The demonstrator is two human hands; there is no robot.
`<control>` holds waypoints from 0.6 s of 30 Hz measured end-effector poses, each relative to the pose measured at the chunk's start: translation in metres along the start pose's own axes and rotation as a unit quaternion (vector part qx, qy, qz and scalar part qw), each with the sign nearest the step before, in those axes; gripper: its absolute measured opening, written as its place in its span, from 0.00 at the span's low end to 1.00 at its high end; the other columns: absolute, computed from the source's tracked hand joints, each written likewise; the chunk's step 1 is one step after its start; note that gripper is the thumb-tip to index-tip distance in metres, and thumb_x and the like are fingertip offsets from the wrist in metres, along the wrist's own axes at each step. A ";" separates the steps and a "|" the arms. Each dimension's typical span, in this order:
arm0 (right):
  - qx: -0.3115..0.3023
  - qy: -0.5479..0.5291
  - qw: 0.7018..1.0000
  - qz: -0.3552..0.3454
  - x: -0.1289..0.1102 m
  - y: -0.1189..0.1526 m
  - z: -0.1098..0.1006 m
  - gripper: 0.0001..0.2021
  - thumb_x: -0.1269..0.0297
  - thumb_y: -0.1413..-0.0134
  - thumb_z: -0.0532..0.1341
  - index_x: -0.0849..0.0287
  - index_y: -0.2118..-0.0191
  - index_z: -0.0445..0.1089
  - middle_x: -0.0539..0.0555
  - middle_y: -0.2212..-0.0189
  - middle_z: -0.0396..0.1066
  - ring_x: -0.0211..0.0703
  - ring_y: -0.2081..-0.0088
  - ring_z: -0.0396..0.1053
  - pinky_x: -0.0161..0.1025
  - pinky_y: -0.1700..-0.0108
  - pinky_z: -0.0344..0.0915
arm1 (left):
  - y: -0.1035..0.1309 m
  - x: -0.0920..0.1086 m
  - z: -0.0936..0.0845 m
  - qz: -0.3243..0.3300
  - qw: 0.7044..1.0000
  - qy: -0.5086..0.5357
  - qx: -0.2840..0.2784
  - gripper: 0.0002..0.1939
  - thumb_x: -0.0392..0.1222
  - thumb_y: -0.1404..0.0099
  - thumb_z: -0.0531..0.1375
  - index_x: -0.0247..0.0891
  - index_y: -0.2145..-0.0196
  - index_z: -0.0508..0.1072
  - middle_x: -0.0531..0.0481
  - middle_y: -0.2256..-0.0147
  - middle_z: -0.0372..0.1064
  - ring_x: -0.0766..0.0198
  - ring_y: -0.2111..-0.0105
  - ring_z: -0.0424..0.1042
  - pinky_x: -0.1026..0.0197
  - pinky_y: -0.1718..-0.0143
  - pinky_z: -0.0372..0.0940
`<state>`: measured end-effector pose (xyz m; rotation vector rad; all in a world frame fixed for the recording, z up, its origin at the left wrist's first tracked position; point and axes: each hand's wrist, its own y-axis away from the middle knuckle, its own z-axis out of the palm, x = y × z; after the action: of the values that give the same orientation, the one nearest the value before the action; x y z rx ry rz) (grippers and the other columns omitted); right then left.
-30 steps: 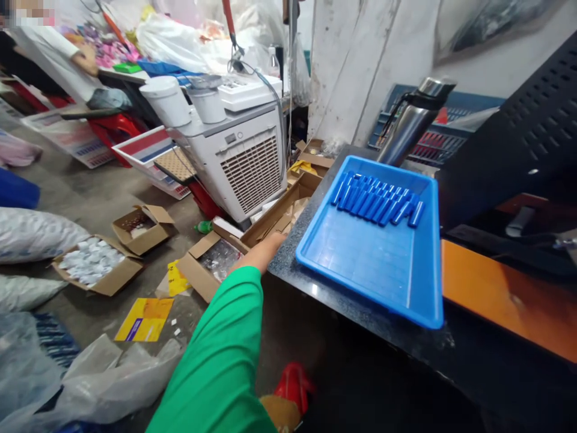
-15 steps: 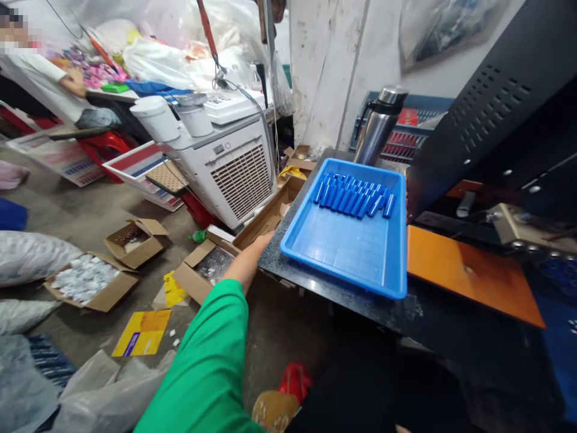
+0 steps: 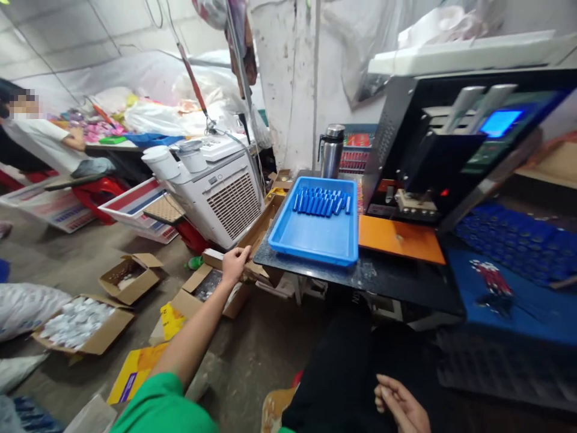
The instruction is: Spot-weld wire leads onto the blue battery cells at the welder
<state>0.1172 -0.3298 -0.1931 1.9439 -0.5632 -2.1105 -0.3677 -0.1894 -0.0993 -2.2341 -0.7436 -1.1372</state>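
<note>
Head cam: L hand at near end of long box, just left of table; fingers curled in, can't tell if they grip the box edge. R hand low by the lap, fingers loosely bent, nothing seen in it, but can't rule out a small pinched pc. Tubes lie in far half of tray, which sits on table's left part, close to left edge.

Risks (my guess): long box could snag or tear if tugged by one edge, prob. from bits weighing it down or table corner blocking it. A bump from L arm or box could jog the tray; tubes look round, so the row might roll & scatter to near half.

Counts: 2 hands, 1 tray, 1 table, 1 flask, 1 press, 1 orange plate, 1 cooler, 2 tubs on it. Floor: 1 white-bits box, 1 brown-bits box, 1 clear-bits box. Tubes: overlapping, approx. a dozen-plus, no exact ct.
</note>
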 end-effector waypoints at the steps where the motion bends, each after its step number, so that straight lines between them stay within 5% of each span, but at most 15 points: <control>1: -0.007 -0.006 1.000 -0.004 -0.004 0.003 0.001 0.27 0.39 0.66 0.74 0.56 0.65 0.81 0.57 0.74 0.76 0.50 0.73 0.74 0.41 0.71 0.74 | 0.007 0.010 -0.004 -0.010 0.999 0.033 0.037 0.22 0.58 0.39 0.59 0.36 0.79 0.72 0.48 0.81 0.70 0.63 0.79 0.70 0.63 0.74 0.65; 6: -0.029 -0.038 0.999 -0.025 -0.009 0.008 0.008 0.27 0.40 0.62 0.73 0.59 0.63 0.80 0.58 0.73 0.76 0.48 0.73 0.74 0.40 0.70 0.73 | 0.035 0.080 -0.001 0.079 0.983 0.106 0.127 0.23 0.59 0.36 0.55 0.37 0.76 0.71 0.48 0.80 0.70 0.64 0.78 0.70 0.62 0.73 0.68; 14: -0.095 -0.061 0.991 -0.073 -0.012 0.002 0.006 0.25 0.42 0.57 0.72 0.61 0.62 0.79 0.58 0.73 0.75 0.46 0.72 0.72 0.40 0.70 0.70 | 0.076 0.158 0.064 0.255 0.964 0.078 0.014 0.19 0.55 0.33 0.54 0.39 0.73 0.72 0.47 0.72 0.73 0.60 0.68 0.74 0.58 0.59 0.71; 18: -0.077 -0.085 0.990 -0.087 -0.018 0.002 0.006 0.24 0.44 0.56 0.71 0.61 0.63 0.77 0.55 0.74 0.74 0.43 0.74 0.71 0.39 0.70 0.69 | 0.070 0.198 0.097 0.297 0.950 0.089 -0.031 0.16 0.53 0.34 0.57 0.38 0.70 0.74 0.48 0.71 0.74 0.61 0.68 0.74 0.59 0.59 0.70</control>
<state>0.1132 -0.3240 -0.1759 1.7977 -0.2569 -2.3654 -0.1694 -0.1291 0.0025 -2.1446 0.0525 -1.0344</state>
